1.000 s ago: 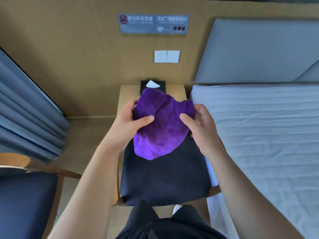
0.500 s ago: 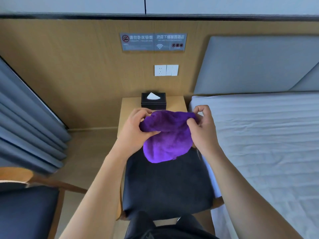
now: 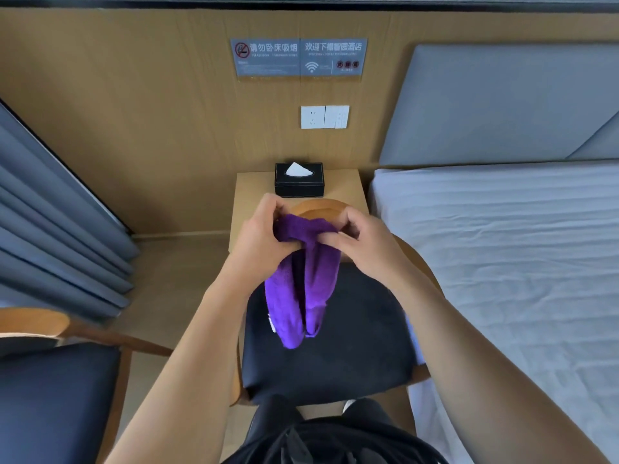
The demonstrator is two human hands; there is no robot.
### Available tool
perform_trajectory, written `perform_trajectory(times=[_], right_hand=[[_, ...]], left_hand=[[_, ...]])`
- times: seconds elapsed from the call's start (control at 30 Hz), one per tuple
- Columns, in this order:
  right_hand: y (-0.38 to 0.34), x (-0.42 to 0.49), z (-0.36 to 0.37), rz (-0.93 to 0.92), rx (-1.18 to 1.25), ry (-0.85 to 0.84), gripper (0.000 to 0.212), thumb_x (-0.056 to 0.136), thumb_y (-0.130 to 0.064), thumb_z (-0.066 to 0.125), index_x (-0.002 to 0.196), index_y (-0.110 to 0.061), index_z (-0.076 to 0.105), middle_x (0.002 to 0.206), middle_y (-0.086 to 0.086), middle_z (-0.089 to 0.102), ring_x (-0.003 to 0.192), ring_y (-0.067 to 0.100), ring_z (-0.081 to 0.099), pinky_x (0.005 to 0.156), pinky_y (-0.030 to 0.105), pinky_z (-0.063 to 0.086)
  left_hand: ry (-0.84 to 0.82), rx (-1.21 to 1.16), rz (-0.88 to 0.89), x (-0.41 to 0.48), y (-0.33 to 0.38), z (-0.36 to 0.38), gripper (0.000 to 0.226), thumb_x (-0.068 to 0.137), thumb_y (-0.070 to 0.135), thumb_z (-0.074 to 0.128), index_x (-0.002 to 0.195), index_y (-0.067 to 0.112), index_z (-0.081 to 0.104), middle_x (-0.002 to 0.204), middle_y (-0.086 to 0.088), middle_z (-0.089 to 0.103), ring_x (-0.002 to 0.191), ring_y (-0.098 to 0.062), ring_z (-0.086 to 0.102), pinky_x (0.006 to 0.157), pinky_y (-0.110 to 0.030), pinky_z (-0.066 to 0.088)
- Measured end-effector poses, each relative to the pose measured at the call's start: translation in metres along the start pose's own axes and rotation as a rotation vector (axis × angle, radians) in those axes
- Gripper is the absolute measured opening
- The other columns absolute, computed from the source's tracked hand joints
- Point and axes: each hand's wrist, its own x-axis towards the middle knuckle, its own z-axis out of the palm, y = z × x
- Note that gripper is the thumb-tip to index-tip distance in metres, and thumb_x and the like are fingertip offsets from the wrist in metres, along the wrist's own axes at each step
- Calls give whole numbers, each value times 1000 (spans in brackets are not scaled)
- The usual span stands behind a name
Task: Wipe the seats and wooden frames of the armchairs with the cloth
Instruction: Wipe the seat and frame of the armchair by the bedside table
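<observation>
A purple cloth [image 3: 301, 289] hangs folded in front of me, its top edge pinched by both hands. My left hand [image 3: 261, 239] grips the left end and my right hand [image 3: 365, 242] grips the right end, close together. Below the cloth is an armchair with a dark seat [image 3: 335, 356] and a curved wooden frame [image 3: 318, 207]; the cloth hangs above the seat, apparently not touching it. A second armchair with a dark seat [image 3: 50, 396] and wooden arm [image 3: 110, 339] stands at the lower left.
A wooden bedside table [image 3: 251, 192] with a black tissue box [image 3: 299, 179] stands behind the chair against the wood-panelled wall. A bed [image 3: 502, 246] with white sheets lies close on the right. Grey curtains [image 3: 50, 229] hang on the left.
The cloth was spread wide between my hands; it is now folded over and hangs down in a narrow fold, with my hands brought closer together.
</observation>
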Motion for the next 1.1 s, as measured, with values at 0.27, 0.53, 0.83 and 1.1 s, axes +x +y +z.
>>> perform_trajectory(times=[0.27,0.53,0.83,1.1], right_hand=[[7,13,-19,-80,-122,-85,12,100,-22,60,102,-27,49,90,-4,68,81,4,61,77,23,45],[18,17,-35,-24,-311,-219,43,76,-30,86,115,-24,68,99,-19,62,91,-8,58,76,11,45],[36,25,-48,-14,-488,-21,22,90,-25,74,102,-16,58,94,-3,65,86,16,62,75,30,51],[35,32,-48,104,-520,128,27,87,-25,76,87,-12,53,78,3,60,72,21,59,60,31,46]], left_hand=[[-293,250,-98,10,3,-16,35,73,18,87,67,30,54,59,15,52,53,6,50,49,-11,34],[-81,334,-65,21,-17,-24,36,79,29,82,71,12,52,68,2,51,65,-15,42,57,-28,33],[-192,426,-108,28,-24,-32,40,74,32,86,75,15,49,69,2,53,65,-16,44,57,-30,33],[-259,460,-233,28,-33,-24,31,90,41,68,84,15,53,76,-1,57,70,-18,50,59,-31,37]])
